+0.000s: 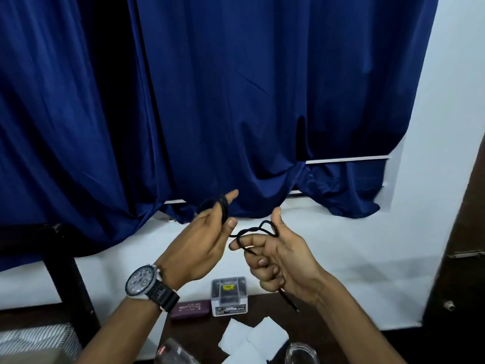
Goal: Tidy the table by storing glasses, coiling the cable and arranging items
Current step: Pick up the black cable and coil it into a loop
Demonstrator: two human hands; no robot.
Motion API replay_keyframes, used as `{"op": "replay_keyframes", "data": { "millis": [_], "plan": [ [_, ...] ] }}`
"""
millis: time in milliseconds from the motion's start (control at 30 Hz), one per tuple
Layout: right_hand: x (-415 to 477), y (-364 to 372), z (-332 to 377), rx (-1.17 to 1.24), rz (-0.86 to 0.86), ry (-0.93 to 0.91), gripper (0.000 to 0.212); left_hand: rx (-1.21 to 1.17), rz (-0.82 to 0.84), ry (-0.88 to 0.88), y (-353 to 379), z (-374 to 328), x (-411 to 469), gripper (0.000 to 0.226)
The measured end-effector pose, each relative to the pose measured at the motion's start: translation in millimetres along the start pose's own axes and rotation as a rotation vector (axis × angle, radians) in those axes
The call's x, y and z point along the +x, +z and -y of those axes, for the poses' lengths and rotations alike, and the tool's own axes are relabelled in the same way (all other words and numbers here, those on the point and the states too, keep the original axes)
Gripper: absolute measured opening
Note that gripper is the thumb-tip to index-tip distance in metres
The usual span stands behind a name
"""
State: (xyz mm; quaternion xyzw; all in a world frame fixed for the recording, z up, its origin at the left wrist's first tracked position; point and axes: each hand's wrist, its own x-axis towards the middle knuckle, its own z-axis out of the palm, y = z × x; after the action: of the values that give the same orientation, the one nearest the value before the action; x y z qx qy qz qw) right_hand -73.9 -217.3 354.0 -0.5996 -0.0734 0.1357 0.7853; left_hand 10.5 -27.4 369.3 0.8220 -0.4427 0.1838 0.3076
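Observation:
A thin black cable [252, 230] stretches between both hands, raised above the table. My left hand [203, 245], with a wristwatch on its wrist, has several loops of the cable wound round its fingers near the tips. My right hand [278, 261] grips the twisted free stretch; the cable's plug end [290, 300] hangs out below its palm. A maroon glasses case [190, 309] lies shut on the dark table [267, 311] under my left wrist.
A small clear plastic box [230, 295] stands beside the case. White tissues [252, 337] lie in front of it. Two clear glass items [301, 354] sit at the bottom edge. Blue curtains [210, 101] hang behind; a dark chair frame [70, 271] stands at left.

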Motion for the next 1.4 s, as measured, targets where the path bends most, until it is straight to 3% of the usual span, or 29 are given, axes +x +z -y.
{"op": "replay_keyframes", "data": {
  "millis": [100,267,367,467,567,633,700,767,900,1100,1233,1400],
  "plan": [
    [-5,-6,1,-0.02,-0.075,-0.065,0.098,-0.05,0.03,-0.066,2,5,-1,0.057],
    [-7,-7,2,-0.105,-0.334,-0.27,0.037,-0.063,0.011,-0.066,5,8,0,0.055],
    [-4,-9,5,-0.149,-0.503,-0.344,0.041,-0.059,0.002,-0.025,3,7,-1,0.054],
    [-3,-19,11,-0.495,-0.766,-0.397,0.048,-0.067,0.013,-0.008,1,9,0,0.046],
    [-5,-33,15,-0.932,-0.965,-0.386,0.052,-0.268,0.038,-0.026,2,7,-2,0.046],
    [-3,-37,13,-1.11,-0.937,-0.433,0.041,-0.395,0.045,-0.038,4,4,-3,0.053],
    [1,-34,7,-1.247,-0.839,-0.594,0.023,-0.487,0.035,-0.073,5,0,-3,0.057],
    [6,-27,-1,-1.136,-0.667,-0.753,0.028,-0.591,0.024,-0.115,7,-4,0,0.054],
    [9,-2,-14,-0.403,-0.333,-0.682,0.027,-0.692,-0.02,-0.134,13,-8,4,0.042],
    [17,14,-25,-0.301,-0.512,-0.67,0.005,-0.703,-0.036,-0.137,19,-6,-1,0.043],
    [17,15,-21,-0.254,-0.513,-0.614,0.01,-0.625,0.013,-0.121,20,-3,-3,0.047],
    [14,10,-22,-0.197,-0.532,-0.52,0.023,-0.316,-0.047,-0.096,17,2,-5,0.047]
  ]
}}
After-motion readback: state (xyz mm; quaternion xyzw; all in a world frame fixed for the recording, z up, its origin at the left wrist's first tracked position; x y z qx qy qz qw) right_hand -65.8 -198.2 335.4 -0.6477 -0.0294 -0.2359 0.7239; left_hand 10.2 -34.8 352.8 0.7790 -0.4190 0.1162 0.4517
